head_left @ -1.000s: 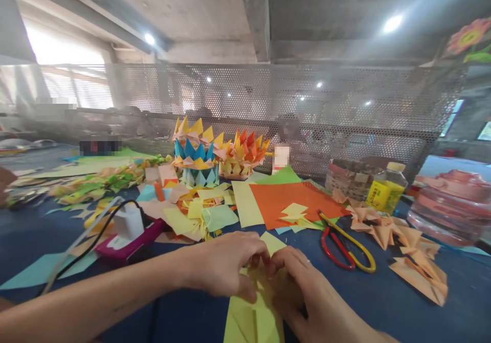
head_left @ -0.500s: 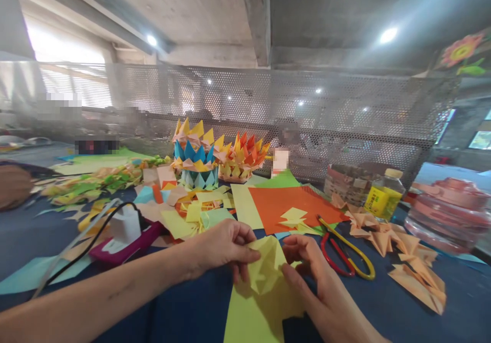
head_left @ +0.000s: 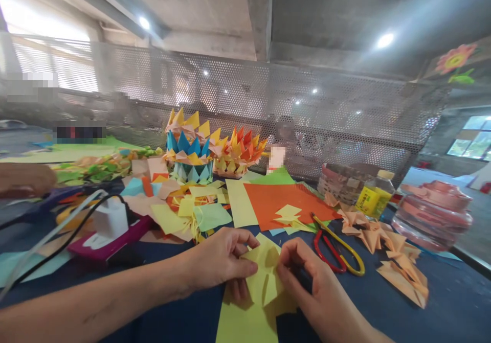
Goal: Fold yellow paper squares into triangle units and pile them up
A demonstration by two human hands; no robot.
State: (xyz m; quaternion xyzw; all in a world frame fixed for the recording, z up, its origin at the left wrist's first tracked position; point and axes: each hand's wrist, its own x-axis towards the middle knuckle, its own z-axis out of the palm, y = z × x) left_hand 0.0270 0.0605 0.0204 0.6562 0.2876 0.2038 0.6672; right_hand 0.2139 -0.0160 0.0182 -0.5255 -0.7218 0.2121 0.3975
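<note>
A small piece of folded yellow paper [head_left: 264, 276] is held between my two hands, creased down its middle. My left hand [head_left: 236, 261] pinches its left edge between thumb and fingers. My right hand [head_left: 303, 269] has thumb and index finger closed on its right edge. Beneath it lies a larger yellow sheet [head_left: 245, 322] on the dark blue table surface. Scissors [head_left: 337, 251] with red and yellow handles rest to the right of my right hand. Behind them an orange sheet [head_left: 284, 202] carries small yellow folded pieces [head_left: 289, 214].
Paper crowns [head_left: 192, 151] stand at the back. Paper scraps [head_left: 169, 215] and a purple power strip [head_left: 111, 238] lie left. On the right are peach folded pieces [head_left: 402, 276], a yellow-labelled bottle [head_left: 374, 197] and a pink jug [head_left: 433, 215]. Another person's hand [head_left: 26, 179] shows far left.
The folded yellow paper has changed shape between my hands and looks flatter. The view has shifted slightly. The other person's hand at the far left reaches further into view.
</note>
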